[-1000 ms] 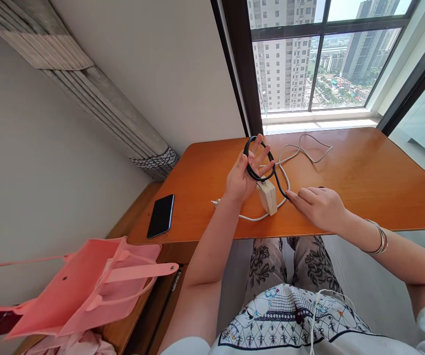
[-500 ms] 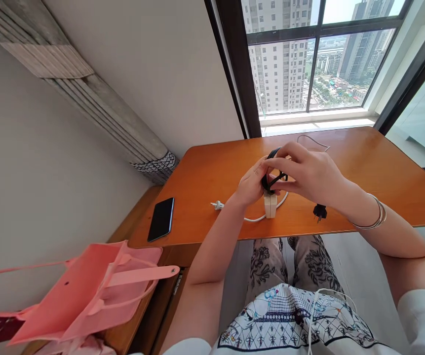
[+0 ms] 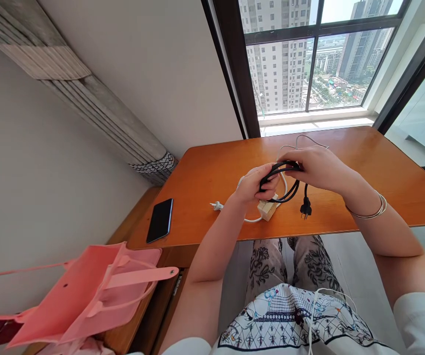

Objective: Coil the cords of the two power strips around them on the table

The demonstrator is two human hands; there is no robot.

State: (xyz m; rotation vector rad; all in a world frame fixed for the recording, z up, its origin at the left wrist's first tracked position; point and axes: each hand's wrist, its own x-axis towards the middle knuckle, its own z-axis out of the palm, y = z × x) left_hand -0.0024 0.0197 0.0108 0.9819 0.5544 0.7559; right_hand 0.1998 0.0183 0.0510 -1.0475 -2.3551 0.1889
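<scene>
A looped black power cord (image 3: 287,195) is stretched between my two hands above the table. My left hand (image 3: 255,185) is closed around the left side of the loops. The right side is pinched by my right hand (image 3: 318,166). From the right hand a black plug (image 3: 306,208) hangs down on a short length of cord. Just below my left hand is a cream-coloured block (image 3: 267,207), perhaps an adapter, partly covered by the cord. A white cable (image 3: 252,220) runs beside it, ending at a white plug (image 3: 217,206) left of my left wrist.
A black phone (image 3: 160,220) lies at the left edge of the wooden table (image 3: 375,182). A pink bag (image 3: 86,296) stands below on the left. Thin white cable (image 3: 310,139) curves at the back, near the window.
My hands have moved apart, and the black cord loops have opened out between them. The black plug has shifted left, and the cream block has tilted.
</scene>
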